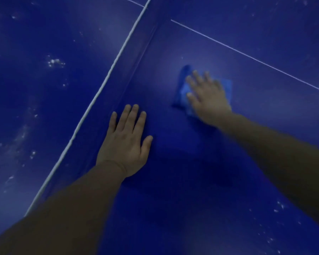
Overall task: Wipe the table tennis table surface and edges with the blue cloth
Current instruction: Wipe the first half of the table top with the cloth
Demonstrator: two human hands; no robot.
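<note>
Head view: the blue cloth lies flat on the dark blue surface, on the near side of a thin white line. The right hand presses it down with straight, spread fingers, blurred. The left hand rests palm-down, fingers extended, holding nothing, just right of the white-topped net. White specks dot the surface beyond the net.
</note>
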